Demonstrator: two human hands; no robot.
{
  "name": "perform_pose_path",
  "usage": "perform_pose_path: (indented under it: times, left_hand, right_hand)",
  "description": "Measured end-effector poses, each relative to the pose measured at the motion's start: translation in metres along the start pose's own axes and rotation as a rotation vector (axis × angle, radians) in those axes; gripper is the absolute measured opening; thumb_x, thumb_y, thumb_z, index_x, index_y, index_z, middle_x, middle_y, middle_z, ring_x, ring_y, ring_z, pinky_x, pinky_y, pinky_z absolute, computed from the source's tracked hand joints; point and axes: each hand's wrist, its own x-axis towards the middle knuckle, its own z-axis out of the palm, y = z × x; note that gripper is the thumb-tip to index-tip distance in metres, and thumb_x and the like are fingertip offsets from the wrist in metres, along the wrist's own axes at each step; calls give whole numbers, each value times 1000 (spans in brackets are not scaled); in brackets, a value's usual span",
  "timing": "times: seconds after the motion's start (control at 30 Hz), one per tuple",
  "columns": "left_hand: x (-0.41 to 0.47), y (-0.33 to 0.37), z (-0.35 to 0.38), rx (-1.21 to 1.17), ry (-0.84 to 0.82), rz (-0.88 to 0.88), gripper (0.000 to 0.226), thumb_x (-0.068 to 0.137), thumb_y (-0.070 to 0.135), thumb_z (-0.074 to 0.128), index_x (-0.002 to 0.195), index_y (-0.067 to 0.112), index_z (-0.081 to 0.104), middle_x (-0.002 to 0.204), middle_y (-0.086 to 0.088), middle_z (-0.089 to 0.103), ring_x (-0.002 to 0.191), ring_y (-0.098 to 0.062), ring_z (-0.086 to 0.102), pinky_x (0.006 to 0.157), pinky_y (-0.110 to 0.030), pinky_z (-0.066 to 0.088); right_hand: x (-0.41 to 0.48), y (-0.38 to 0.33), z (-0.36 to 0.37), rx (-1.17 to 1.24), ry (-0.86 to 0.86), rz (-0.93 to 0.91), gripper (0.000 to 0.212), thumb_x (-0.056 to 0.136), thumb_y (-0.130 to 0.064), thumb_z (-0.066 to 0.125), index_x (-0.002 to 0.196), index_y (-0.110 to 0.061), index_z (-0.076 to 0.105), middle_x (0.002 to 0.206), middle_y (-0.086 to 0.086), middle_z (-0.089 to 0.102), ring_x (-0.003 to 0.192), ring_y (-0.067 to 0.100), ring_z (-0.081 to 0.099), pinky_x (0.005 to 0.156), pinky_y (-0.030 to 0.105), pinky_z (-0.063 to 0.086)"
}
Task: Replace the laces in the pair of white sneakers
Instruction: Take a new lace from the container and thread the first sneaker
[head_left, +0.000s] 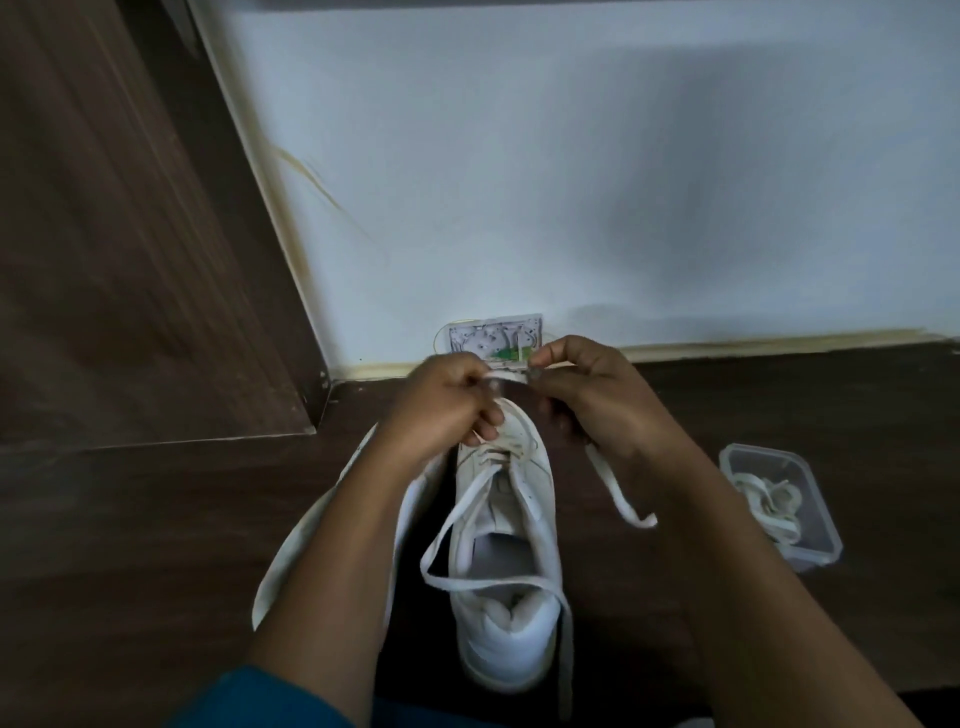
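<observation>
A white sneaker (511, 540) stands on the dark floor with its toe pointing at the wall, a white lace (452, 525) threaded through its lower eyelets and hanging in loose loops. Above the toe, my left hand (441, 402) and my right hand (587, 395) each pinch the lace, holding a short stretch taut between them. A free lace end (618, 493) hangs below my right hand. The second white sneaker (291, 551) lies on its side under my left forearm, mostly hidden.
A clear plastic box (821, 540) holding several coiled laces sits on the floor to the right. A small printed card (493, 338) leans against the white wall (571, 182). A brown wooden door (130, 234) stands at the left.
</observation>
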Motion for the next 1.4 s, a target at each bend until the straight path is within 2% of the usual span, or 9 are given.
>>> perform_pose_path:
  times: [0.17, 0.3, 0.47, 0.67, 0.83, 0.9, 1.03, 1.1, 1.4]
  left_hand:
    - [6, -5, -15, -315, 187, -195, 24, 95, 2, 41, 74, 11, 50, 54, -7, 62, 45, -15, 59, 44, -18, 45]
    - [6, -8, -11, -441, 171, -317, 8, 98, 7, 38, 93, 9, 44, 85, -18, 61, 59, -22, 63, 47, -23, 51]
    - [1, -1, -4, -166, 179, -218, 30, 88, 6, 50, 113, 11, 33, 90, -12, 62, 56, -18, 57, 49, -25, 47]
    - [-17, 1, -4, -10, -408, -79, 19, 85, 10, 66, 93, 21, 53, 67, 4, 62, 55, -14, 55, 43, -20, 35]
    - [-16, -2, -15, -242, -332, -124, 27, 98, 7, 43, 73, 7, 55, 64, -8, 67, 48, -12, 60, 43, -17, 46]
    - [-15, 0, -21, -374, -254, -112, 28, 99, 10, 41, 73, 7, 52, 63, -10, 66, 49, -17, 61, 45, -21, 51]
    - [-5, -6, -30, -599, -4, -161, 31, 101, 25, 37, 75, 10, 45, 56, -11, 62, 50, -23, 63, 49, -26, 54]
    - [-2, -12, -33, -466, 11, -192, 26, 98, 29, 47, 80, 10, 45, 56, -10, 62, 54, -24, 63, 56, -31, 55]
    - [8, -31, -18, 22, 63, -35, 39, 69, -16, 58, 67, 15, 34, 57, -1, 32, 36, -8, 42, 43, -23, 36]
  right_hand:
    - [-5, -1, -15, -200, -168, 149, 23, 91, -16, 58, 71, -8, 67, 47, -2, 55, 37, 8, 37, 33, 13, 25]
    - [-2, -3, -12, 290, -256, 92, 19, 77, -16, 58, 63, -13, 71, 49, -1, 53, 39, 6, 40, 38, 14, 26]
    - [7, 3, 8, 362, -162, 81, 22, 91, -6, 51, 80, -11, 69, 56, -2, 57, 42, 6, 41, 40, 14, 28]
    - [14, 1, 36, 868, -27, 30, 17, 94, -6, 46, 88, -9, 61, 62, 0, 54, 48, 6, 43, 42, 15, 34]
    - [18, -3, 33, 930, 87, -46, 18, 96, -6, 43, 89, -7, 59, 64, 2, 57, 52, 9, 49, 49, 19, 40]
    - [15, -4, 30, 703, 52, -6, 13, 94, -9, 51, 89, -6, 62, 72, 9, 62, 59, 15, 55, 53, 25, 46]
    - [8, 10, 24, -727, -40, 23, 22, 86, -26, 63, 80, -6, 70, 84, 17, 68, 66, 16, 58, 60, 29, 43]
    - [3, 13, 29, -1061, -105, 30, 27, 84, -36, 64, 87, -11, 71, 91, 8, 68, 81, 17, 61, 64, 23, 38]
    - [6, 21, 38, -979, -58, -2, 21, 74, -37, 71, 81, -17, 70, 74, -7, 61, 73, 7, 59, 59, 22, 40]
